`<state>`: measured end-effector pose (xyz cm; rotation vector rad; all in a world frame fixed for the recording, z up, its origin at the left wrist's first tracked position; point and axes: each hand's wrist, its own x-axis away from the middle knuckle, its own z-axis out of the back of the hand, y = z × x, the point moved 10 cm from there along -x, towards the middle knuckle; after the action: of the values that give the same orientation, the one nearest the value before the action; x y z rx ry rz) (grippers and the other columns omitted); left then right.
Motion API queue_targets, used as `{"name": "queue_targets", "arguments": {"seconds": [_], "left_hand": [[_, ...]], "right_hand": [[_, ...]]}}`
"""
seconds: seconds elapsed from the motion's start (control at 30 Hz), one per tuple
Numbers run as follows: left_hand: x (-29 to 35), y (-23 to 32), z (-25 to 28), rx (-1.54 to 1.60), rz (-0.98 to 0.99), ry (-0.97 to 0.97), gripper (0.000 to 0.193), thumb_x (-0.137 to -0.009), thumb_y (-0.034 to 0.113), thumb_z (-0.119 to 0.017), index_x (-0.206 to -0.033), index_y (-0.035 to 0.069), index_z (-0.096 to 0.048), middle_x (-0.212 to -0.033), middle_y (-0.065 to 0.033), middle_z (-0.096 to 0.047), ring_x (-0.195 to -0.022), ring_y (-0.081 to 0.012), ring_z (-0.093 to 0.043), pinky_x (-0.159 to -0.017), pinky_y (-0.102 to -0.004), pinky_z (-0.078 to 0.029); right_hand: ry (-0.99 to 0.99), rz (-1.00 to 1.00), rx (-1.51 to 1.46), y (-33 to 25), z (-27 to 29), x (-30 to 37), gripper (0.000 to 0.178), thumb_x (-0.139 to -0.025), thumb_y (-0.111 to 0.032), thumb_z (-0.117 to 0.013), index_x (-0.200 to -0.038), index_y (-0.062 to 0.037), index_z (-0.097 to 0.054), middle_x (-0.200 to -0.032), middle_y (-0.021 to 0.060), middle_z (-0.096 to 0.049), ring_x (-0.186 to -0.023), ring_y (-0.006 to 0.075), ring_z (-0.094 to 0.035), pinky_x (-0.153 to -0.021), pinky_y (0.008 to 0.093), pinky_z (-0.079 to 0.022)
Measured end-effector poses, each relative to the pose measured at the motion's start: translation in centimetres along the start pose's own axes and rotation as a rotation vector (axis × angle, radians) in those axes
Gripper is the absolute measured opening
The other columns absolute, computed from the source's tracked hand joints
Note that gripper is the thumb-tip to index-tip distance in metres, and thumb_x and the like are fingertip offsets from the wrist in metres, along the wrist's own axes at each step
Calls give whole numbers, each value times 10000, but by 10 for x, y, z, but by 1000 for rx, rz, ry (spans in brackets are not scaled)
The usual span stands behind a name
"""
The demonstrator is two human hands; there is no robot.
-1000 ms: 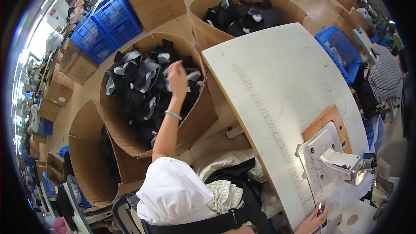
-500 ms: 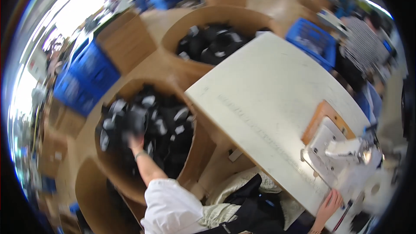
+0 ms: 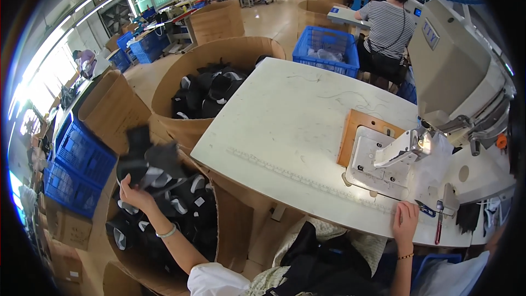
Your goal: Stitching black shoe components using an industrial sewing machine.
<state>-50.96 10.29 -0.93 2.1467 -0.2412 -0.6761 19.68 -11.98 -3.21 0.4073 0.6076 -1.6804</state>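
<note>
My left hand [image 3: 134,194] is closed on a black fabric piece [image 3: 149,156] with light grey parts, blurred by motion. It holds this above a large round cardboard bin [image 3: 216,208] piled with similar black pieces [image 3: 189,208]. My right hand [image 3: 405,219] rests on the near edge of the white table [image 3: 285,126], fingers stretched out over the top and holding nothing. Just beyond it stands the sewing machine [image 3: 455,71], with its metal plate and lit arm. Dark fabric [image 3: 323,257] lies across my lap.
A second cardboard bin [image 3: 181,123] of black pieces stands beyond the table's left corner. Blue crates [image 3: 82,159] are stacked at the left, and another blue crate [image 3: 329,49] sits behind the table. A red-handled tool [image 3: 439,223] lies right of my right hand. A co-worker [image 3: 386,24] sits at the far right.
My left hand has come up from inside the bin with a black fabric piece. The view has swung up, bringing the machine's head into sight. My right hand stays at the table's edge.
</note>
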Motion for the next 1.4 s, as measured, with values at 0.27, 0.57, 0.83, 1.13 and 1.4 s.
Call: {"name": "queue_targets", "arguments": {"seconds": [0.27,0.57,0.83,1.13,1.4], "left_hand": [[162,15,-206,685,704,-438,61,-658,78,-518,-699,69,-563,-770,-59,-602,-762,-212,-598,-756,-329,-489],[380,-41,-275,85,1135,-1464,187,-808,173,-610,-896,13,-569,-779,-77,-607,-687,-173,-593,-613,-310,-491],[464,158,-277,-1,-553,-2167,477,-745,130,-681,-1163,15,-482,-992,-131,-543,-912,-260,-535,-778,-345,-446],[516,144,-281,-291,-1051,-2285,548,-670,307,-726,-1080,15,-510,-905,-88,-491,-861,-241,-476,-751,-325,-366],[475,180,-315,-11,-488,-2309,488,-624,182,-795,-987,20,-513,-915,-87,-528,-812,-237,-536,-708,-326,-413]], "right_hand": [[3,-1,-387,-55,1,-45,390,-748,-48,-651,-1119,-11,-536,-1085,160,-540,-986,317,-531,-817,378,-451],[-297,28,-830,-91,-39,-86,709,-722,-301,-737,-1258,1,-384,-1161,157,-503,-1066,277,-509,-909,337,-408],[-495,-227,-1271,-79,-79,-74,522,-747,-269,-724,-1125,1,-487,-976,125,-598,-939,195,-582,-814,303,-456],[-559,-418,-1825,-42,-88,-66,306,-824,13,-485,-1130,3,-496,-1199,91,-505,-1147,169,-470,-998,304,-362],[-265,468,-955,-89,16,-96,339,-719,-233,-707,-1006,-87,-601,-1098,75,-572,-1059,239,-511,-908,327,-382]]}}
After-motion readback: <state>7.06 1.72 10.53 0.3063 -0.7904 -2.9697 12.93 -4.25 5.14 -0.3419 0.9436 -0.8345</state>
